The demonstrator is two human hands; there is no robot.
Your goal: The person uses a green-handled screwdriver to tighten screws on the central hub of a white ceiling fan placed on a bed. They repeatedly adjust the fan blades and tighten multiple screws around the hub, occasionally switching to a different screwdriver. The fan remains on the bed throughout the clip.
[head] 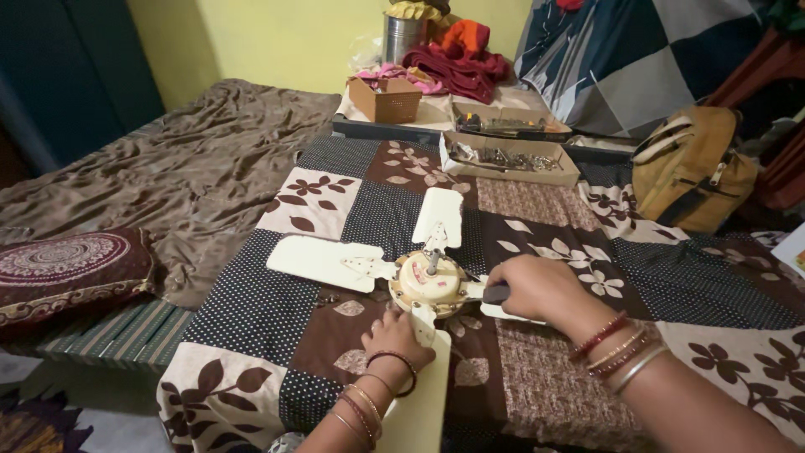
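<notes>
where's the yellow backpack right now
In the head view the yellow backpack sits at the far right on the patchwork cloth, just right of the open cardboard tray of metal parts and well beyond the right hand at the fan hub.
</notes>
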